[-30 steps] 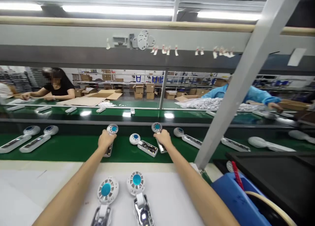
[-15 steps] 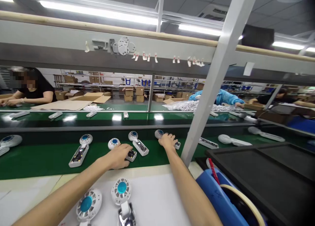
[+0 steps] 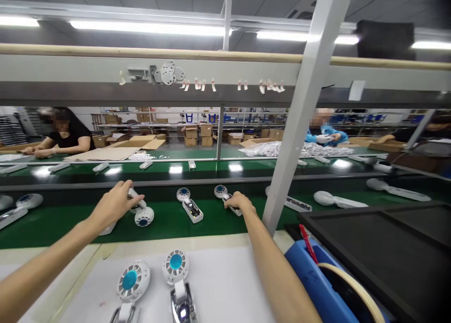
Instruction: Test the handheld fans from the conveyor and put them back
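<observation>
- The left hand is shifting leftwards along the green conveyor belt. Its grip is now closing round a white handheld fan with a blue hub, left of centre, and swinging the fan's head toward the white surface.
- The right hand is staying at centre frame, fingers draped over a second white fan; how tight that grip is, I cannot tell.

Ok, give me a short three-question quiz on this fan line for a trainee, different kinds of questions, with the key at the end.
1. True or false: the left hand grips a fan unit by its handle over the green belt.
2. How many fans lie on the white mat? A one, B two, C four.
3. Fill in: the right hand rests on a second fan unit beside the slanted grey ____.
Key: 1 true; 2 B; 3 post.
</observation>
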The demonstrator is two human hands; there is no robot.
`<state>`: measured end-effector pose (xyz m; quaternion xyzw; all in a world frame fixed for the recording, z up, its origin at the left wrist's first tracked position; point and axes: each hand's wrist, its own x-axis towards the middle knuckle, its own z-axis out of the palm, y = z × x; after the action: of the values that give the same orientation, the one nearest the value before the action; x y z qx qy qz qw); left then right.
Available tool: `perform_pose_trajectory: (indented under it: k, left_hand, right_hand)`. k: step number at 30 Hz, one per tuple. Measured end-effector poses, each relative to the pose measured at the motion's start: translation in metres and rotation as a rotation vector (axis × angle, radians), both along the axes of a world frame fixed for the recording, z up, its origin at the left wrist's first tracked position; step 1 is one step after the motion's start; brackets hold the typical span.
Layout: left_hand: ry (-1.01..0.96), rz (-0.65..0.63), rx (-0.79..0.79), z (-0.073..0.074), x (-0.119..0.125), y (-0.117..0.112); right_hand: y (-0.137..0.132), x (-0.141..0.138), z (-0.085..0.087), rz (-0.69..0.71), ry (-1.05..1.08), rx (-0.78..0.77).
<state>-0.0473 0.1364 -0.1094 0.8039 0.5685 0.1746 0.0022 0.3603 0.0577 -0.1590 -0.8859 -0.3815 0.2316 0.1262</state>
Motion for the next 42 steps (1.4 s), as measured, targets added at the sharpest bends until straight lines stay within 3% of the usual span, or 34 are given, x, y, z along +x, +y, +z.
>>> perform_pose_trajectory:
  k: [2,7,11,14,16,23,28,33,37,42]
  left_hand:
    - [0.015,0.083,-0.117,0.009,-0.028,0.000]
    - [-0.296,0.201,-0.733,0.009,-0.072,-0.032]
    - [-0.566,0.260,-0.857,-0.008,-0.081,-0.062]
    - [-0.824,0.235,-0.839,-0.015,-0.070,-0.074]
    - [-0.997,0.180,-0.818,-0.010,-0.053,-0.081]
    - [-1.435,-0.171,-0.742,0.046,0.045,-0.111]
    - [-1.578,-0.454,-0.521,0.066,0.094,-0.133]
    - [-1.573,-0.681,-0.355,0.069,0.101,-0.145]
    - [-1.564,-0.767,-0.408,0.070,0.097,-0.152]
    - [-1.578,-0.813,-0.436,0.074,0.091,-0.153]
  right_hand:
    - [0.003,-0.005,0.003,0.042,0.090,0.057]
    - [0.007,-0.022,0.018,0.132,0.382,0.264]
    - [0.001,-0.038,0.045,0.175,0.623,0.505]
    - [-0.011,-0.050,0.070,0.189,0.788,0.636]
    - [-0.021,-0.059,0.086,0.203,0.871,0.692]
    - [-0.063,-0.094,0.126,0.309,0.930,0.918]
    - [-0.082,-0.105,0.138,0.526,0.982,1.085]
    - [-0.096,-0.118,0.142,0.684,1.001,1.113]
    - [-0.103,-0.127,0.142,0.735,0.990,1.126]
    - [-0.104,-0.128,0.141,0.693,0.924,1.106]
